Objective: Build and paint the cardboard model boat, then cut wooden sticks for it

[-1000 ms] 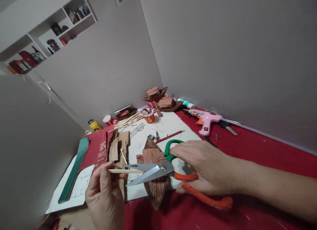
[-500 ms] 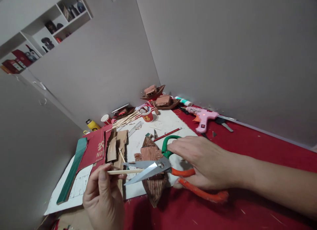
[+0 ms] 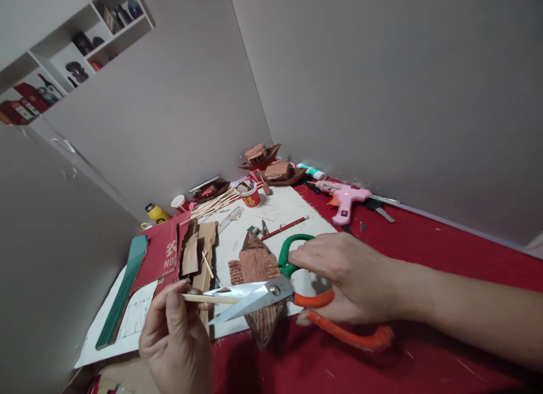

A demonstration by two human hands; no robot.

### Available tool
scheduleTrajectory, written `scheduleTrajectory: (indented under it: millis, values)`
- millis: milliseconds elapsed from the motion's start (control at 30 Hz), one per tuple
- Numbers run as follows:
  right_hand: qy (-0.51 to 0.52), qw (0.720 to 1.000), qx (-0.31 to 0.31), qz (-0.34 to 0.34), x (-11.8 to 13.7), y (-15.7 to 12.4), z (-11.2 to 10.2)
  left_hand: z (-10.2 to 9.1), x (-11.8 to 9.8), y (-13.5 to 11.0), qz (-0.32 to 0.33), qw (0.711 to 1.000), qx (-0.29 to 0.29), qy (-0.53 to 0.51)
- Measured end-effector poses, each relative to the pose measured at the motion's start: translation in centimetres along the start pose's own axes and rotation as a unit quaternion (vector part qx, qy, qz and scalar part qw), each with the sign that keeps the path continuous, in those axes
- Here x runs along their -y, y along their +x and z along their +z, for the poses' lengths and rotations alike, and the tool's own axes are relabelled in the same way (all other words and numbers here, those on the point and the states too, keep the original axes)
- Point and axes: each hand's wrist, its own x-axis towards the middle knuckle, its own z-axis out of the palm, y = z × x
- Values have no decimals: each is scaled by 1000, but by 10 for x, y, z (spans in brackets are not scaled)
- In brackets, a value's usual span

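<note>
Between thumb and fingers, my left hand (image 3: pixel 176 332) pinches a thin wooden stick (image 3: pixel 203 298) that points right. My right hand (image 3: pixel 335 269) grips a pair of scissors (image 3: pixel 261 298) by its green and orange handles. The scissor blades are apart, and the stick's far end lies between them. Beneath the blades is a brown model boat (image 3: pixel 257 264) with a ribbed deck, partly covered by the scissors. Left of the boat, strips of torn cardboard (image 3: pixel 207 236) lie near my left fingers.
A pink glue gun (image 3: pixel 348 200) rests on the red tabletop (image 3: pixel 424 247). Behind are two more model boats (image 3: pixel 278 173), a paper cup (image 3: pixel 250 196) with tools, and a bundle of sticks (image 3: pixel 214 204). A red pencil (image 3: pixel 286 227) and a green strip (image 3: pixel 123 292) lie on white board.
The scissors have tilted a little, their tips shifting slightly left and down, and the stick slants a bit more downward to the right. Both hands keep their holds.
</note>
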Motion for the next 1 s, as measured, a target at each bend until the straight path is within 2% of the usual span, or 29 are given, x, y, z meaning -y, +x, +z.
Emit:
scheduleTrajectory:
  millis: [167,333,533,833,1000]
  values:
    - [15,1000,-18,-8,1,0,1,0,-1,0,-17,1000,-10,-2]
    - [25,999,-15,-13,2,-2,4,2,-3,-1,-21,999,11,-21]
    - [53,998,-14,-14,2,-3,8,3,-4,0,-21,999,3,-28]
    - [53,997,43,37,7,-1,4,4,-3,-1,-19,999,-29,-20]
    - [43,998,33,19,6,0,4,2,-2,-2,-15,1000,-19,5]
